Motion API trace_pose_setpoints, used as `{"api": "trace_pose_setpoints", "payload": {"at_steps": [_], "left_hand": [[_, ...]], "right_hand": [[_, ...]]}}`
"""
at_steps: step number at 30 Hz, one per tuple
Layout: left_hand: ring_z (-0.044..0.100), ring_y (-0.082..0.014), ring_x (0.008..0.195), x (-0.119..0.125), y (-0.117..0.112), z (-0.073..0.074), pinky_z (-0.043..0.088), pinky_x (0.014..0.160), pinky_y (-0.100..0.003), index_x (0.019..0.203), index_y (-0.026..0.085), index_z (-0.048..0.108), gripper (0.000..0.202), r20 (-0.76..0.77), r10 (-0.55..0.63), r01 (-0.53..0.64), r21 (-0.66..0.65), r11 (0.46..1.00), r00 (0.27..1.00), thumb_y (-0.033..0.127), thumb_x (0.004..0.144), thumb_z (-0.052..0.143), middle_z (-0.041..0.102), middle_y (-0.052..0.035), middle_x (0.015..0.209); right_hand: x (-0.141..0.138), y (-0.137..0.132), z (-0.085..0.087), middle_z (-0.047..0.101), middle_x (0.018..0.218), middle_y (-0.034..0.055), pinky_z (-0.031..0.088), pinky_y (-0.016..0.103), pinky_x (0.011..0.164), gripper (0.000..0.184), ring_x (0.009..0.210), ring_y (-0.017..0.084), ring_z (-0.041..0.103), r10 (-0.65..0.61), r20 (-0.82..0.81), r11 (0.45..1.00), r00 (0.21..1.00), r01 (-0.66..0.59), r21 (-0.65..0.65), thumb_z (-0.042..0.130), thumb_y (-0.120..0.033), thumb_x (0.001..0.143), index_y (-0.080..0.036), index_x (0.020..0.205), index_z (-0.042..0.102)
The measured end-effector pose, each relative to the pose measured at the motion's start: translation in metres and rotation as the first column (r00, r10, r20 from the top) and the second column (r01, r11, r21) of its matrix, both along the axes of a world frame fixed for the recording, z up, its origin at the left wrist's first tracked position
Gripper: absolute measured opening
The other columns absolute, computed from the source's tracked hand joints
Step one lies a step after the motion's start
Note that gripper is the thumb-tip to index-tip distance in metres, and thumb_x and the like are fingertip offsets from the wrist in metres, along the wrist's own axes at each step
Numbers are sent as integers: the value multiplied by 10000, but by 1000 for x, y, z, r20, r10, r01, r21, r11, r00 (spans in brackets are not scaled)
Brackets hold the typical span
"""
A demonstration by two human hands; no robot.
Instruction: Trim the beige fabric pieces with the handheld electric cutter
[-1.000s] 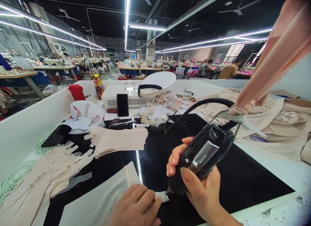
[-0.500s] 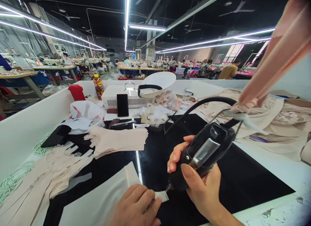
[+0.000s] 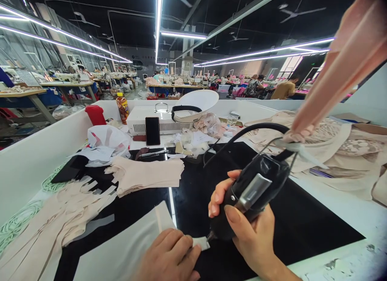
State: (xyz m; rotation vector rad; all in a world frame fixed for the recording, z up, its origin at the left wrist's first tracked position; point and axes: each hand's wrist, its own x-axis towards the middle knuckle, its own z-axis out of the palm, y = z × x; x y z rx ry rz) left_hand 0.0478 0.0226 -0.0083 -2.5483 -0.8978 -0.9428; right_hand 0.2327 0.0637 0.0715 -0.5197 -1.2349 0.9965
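My right hand [image 3: 254, 236] is wrapped around a black corded hand tool [image 3: 250, 192] with a silver lever on its side, thumb and fingers on opposite sides. Its narrow metal tip points down and touches the end of a small whitish strip [image 3: 202, 243]. My left hand [image 3: 169, 254] lies with fingers bent together, pinning that strip and a pale grey-white fabric piece [image 3: 121, 248] to the glossy black work surface [image 3: 302, 220]. What sits under the left fingertips is hidden. A twisted pink cloth [image 3: 326, 79] is tied at the tool's cable end and runs up out of view.
Beige cut fabric pieces [image 3: 148, 174] lie in a stack, with long beige strips [image 3: 51, 224] at left. Farther back are a phone [image 3: 152, 131], a pen [image 3: 153, 153], a white vented box [image 3: 142, 121] and a bottle [image 3: 122, 107]. Lace fabric [image 3: 359, 148] is heaped at right.
The tool's upper end and the pink cloth have shifted slightly left. My left hand and the fabric under it look the same.
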Motion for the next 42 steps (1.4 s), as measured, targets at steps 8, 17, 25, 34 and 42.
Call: {"api": "trace_pose_setpoints", "payload": {"at_steps": [8, 17, 25, 34, 42], "left_hand": [[627, -173, 800, 0, -1, 3, 502, 733, -300, 1095, 157, 689, 474, -5, 9, -9, -13, 1000, 1000, 350, 1185, 265, 693, -17, 940], [667, -166, 819, -6, 2, 1, 557, 800, -294, 1087, 155, 693, 382, 13, -38, 38, -12, 999, 999, 300, 1168, 349, 709, -27, 933], [710, -166, 890, -18, 3, 5, 568, 986, -334, 1104, 193, 697, 298, 33, -57, 60, -116, 991, 998, 157, 1129, 402, 748, -20, 994], [691, -173, 852, -17, 5, 13, 586, 861, -308, 1072, 173, 684, 318, 93, -66, 80, -156, 985, 993, 177, 1143, 373, 741, -35, 966], [673, -174, 832, -17, 3, 8, 598, 858, -320, 1073, 175, 690, 285, 38, -36, 41, -144, 989, 999, 117, 1100, 412, 699, -42, 926]], "right_hand": [[4, -6, -6, 656, 888, -4, 590, 299, 599, 379, 658, 143, 651, 42, 22, 999, 999, -42, -5, 768, -378, 975, -327, 1296, 572], [7, -4, -9, 668, 900, -4, 594, 298, 596, 367, 656, 146, 668, 24, 60, 1000, 998, -24, 5, 753, -321, 987, -329, 1301, 564], [9, -3, 1, 669, 839, -7, 599, 268, 566, 341, 621, 137, 664, -43, 48, 999, 998, 41, 31, 790, -383, 958, -305, 1239, 613], [8, -7, 0, 660, 838, -13, 596, 294, 609, 331, 648, 147, 663, -54, 22, 998, 998, 55, -34, 794, -372, 955, -308, 1226, 615], [6, -11, 2, 642, 841, -16, 561, 313, 622, 382, 657, 155, 638, -90, 28, 991, 996, 93, -100, 810, -434, 932, -309, 1222, 596]]}}
